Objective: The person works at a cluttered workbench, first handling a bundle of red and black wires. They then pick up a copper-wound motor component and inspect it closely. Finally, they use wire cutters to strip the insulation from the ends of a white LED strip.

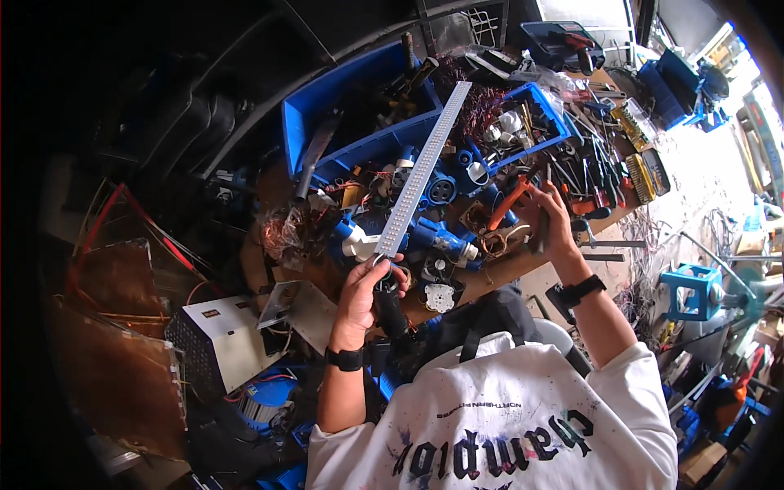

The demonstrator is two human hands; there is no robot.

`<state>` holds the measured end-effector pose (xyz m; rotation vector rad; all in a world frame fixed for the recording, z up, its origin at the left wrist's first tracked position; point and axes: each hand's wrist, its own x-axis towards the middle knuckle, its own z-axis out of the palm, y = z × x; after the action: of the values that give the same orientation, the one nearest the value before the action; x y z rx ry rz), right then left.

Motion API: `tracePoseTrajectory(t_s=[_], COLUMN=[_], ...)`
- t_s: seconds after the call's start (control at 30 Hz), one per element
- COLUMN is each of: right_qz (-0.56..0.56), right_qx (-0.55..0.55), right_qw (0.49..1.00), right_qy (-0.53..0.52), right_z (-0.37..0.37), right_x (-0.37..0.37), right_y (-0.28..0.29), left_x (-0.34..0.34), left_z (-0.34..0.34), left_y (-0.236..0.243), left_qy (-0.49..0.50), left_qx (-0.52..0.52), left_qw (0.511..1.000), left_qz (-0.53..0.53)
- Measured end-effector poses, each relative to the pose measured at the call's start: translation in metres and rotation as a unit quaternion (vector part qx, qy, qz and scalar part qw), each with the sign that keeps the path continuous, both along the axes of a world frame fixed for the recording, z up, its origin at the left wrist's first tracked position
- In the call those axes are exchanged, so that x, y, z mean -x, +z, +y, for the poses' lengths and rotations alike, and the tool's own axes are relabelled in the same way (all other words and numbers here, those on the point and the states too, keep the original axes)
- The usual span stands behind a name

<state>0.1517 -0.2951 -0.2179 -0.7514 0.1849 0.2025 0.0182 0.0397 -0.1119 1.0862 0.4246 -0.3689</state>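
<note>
My left hand is closed around the near end of a long, narrow LED strip board, white and dotted with rows of small lights. The board slants up and to the right over the cluttered table. Just under that hand is a black cylindrical object; I cannot tell whether the fingers hold it too. My right hand, over the table's near right edge, is closed on an orange-handled tool that looks like pliers; its working end is partly hidden. Blue industrial plugs and sockets lie between the hands.
A large blue bin stands at the back, and a smaller blue tray holds white parts. Several hand tools and bit sets cover the right side. A beige metal case sits at lower left, a blue stand at right.
</note>
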Motion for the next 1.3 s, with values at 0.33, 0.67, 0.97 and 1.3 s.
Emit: tracePoseTrajectory(t_s=[0.33,0.67,0.97,1.3], right_qz=[0.073,0.138,0.217,0.204], right_qx=[-0.109,-0.006,0.067,0.193], right_qw=[0.984,0.981,0.948,0.890], right_qy=[0.116,0.134,0.225,0.359], right_z=[0.018,0.028,0.031,0.055], right_x=[0.033,0.053,0.066,0.080], right_y=[0.028,0.024,0.017,0.019], left_x=[-0.013,-0.009,0.001,-0.003], left_z=[-0.023,-0.037,-0.040,-0.042], left_y=[-0.033,-0.066,-0.089,-0.107], left_qy=[-0.007,0.007,-0.004,0.011], left_qx=[0.005,0.008,-0.094,-0.106], left_qw=[0.999,0.998,0.996,0.994], left_qz=[0.037,0.056,-0.001,-0.006])
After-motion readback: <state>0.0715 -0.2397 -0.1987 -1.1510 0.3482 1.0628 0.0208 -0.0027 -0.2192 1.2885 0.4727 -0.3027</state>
